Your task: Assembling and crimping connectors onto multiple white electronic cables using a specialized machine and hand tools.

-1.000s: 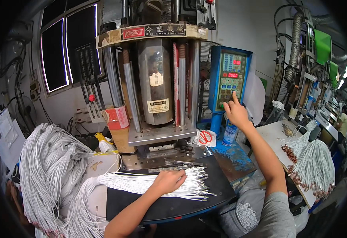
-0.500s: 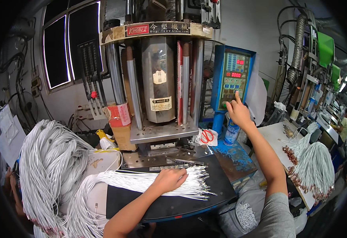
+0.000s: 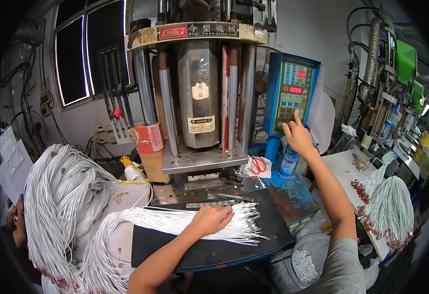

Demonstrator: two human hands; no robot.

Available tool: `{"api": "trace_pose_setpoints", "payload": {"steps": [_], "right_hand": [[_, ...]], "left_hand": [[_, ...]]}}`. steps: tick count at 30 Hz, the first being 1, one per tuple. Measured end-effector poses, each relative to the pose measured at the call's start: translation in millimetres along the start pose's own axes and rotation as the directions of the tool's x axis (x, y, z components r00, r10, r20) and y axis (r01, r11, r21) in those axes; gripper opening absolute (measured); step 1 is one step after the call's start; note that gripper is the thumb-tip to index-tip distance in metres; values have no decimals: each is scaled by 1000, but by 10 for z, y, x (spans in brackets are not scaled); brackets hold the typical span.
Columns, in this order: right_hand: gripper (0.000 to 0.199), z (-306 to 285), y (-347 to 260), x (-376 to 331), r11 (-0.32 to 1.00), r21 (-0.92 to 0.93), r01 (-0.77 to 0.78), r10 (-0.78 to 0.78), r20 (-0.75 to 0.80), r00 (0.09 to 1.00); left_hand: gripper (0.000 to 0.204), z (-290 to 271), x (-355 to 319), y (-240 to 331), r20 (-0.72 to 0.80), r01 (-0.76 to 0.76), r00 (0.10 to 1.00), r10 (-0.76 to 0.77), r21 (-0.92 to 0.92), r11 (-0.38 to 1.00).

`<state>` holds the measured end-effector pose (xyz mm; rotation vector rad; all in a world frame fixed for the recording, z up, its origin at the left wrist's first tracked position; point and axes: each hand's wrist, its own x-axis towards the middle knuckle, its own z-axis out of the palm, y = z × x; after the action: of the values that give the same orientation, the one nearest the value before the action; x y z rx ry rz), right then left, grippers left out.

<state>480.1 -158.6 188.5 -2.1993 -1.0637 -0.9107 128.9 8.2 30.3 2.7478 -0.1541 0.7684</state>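
My left hand [image 3: 210, 220] rests on a bundle of white cables [image 3: 170, 221] with metal ends, spread over a black work surface [image 3: 214, 254]. Its fingers are curled closed, and whatever they grip is hidden. My right hand [image 3: 299, 136] is raised to a blue-framed control panel [image 3: 293, 98] with red digits. One fingertip touches the lower part of its keypad, with the thumb apart and nothing held. Between the hands stands a press machine [image 3: 199, 98] with steel columns and a metal plate [image 3: 204, 162]; a metal mould strip [image 3: 209, 203] lies in front of it.
A large heap of white cables [image 3: 67, 196] hangs at the left. Red-handled scissors [image 3: 258, 166] and a blue spray can [image 3: 288, 162] sit beside the panel. Further right is a table with more cables [image 3: 386, 206]; below, a bin [image 3: 285, 274]. Another person's hand [image 3: 16, 220] shows at the left edge.
The whole view has shifted slightly. My left hand stays on the cables and my right fingertip stays at the keypad.
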Motion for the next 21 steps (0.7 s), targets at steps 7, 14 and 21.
{"api": "trace_pose_setpoints", "payload": {"steps": [7,14,21], "right_hand": [[40,-14,-26,-15,1000,6,-23,23,36,999],[35,-5,128,91,999,-28,27,-26,6,1000],[24,205,-308,-383,964,77,255,-241,-152,959]], "left_hand": [[20,12,-36,29,11,18,1000,-19,12,1000],[20,45,37,-41,-25,-7,1000,6,-10,1000],[19,28,-12,-108,-36,27,999,-28,-13,1000]]}}
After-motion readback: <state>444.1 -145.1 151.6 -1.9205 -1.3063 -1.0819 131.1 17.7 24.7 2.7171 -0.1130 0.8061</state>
